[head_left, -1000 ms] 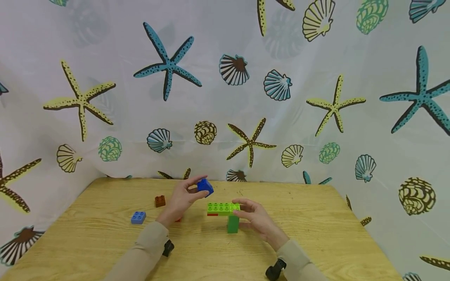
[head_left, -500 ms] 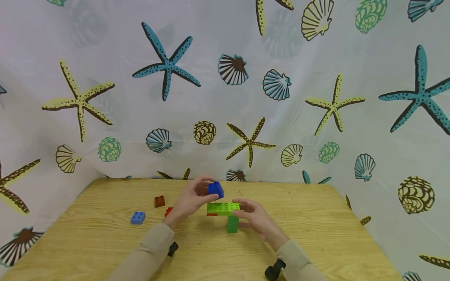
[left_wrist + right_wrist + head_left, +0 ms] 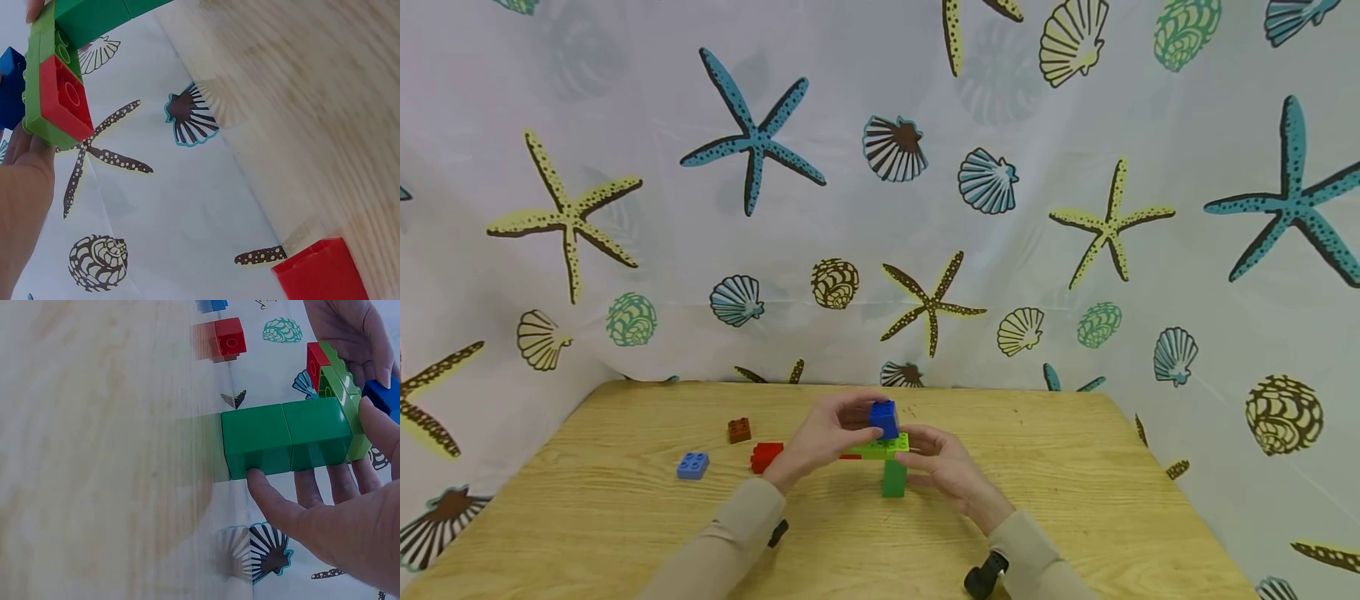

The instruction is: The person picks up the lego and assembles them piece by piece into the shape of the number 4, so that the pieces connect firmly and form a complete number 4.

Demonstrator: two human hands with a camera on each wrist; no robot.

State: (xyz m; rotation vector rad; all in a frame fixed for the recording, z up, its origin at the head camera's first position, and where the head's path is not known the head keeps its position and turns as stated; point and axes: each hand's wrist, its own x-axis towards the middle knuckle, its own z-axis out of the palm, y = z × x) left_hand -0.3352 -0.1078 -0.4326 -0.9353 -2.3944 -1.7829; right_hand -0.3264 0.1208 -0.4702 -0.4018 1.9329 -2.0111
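Observation:
Above the table my left hand (image 3: 827, 437) pinches a dark blue toy building brick (image 3: 884, 419) between thumb and fingers. The brick sits right at the studs of the lime green bricks (image 3: 872, 452), near their right end. Those lime bricks lie across the top of two stacked dark green bricks (image 3: 287, 439), with a red brick (image 3: 64, 100) attached under their left part. My right hand (image 3: 951, 475) holds this structure from the right, thumb at the lime brick and fingers along the green bricks. The left hand covers part of the lime bricks in the head view.
On the wooden table (image 3: 587, 517), left of the structure, lie a red brick (image 3: 766, 457), a brown brick (image 3: 739, 430) and a light blue brick (image 3: 692, 466). Behind the table hangs a white curtain (image 3: 850, 208) printed with shells and starfish.
My left hand has carried the dark blue brick rightward and down onto the lime bricks' right end. The red brick on the table has come into view. The right hand holds still.

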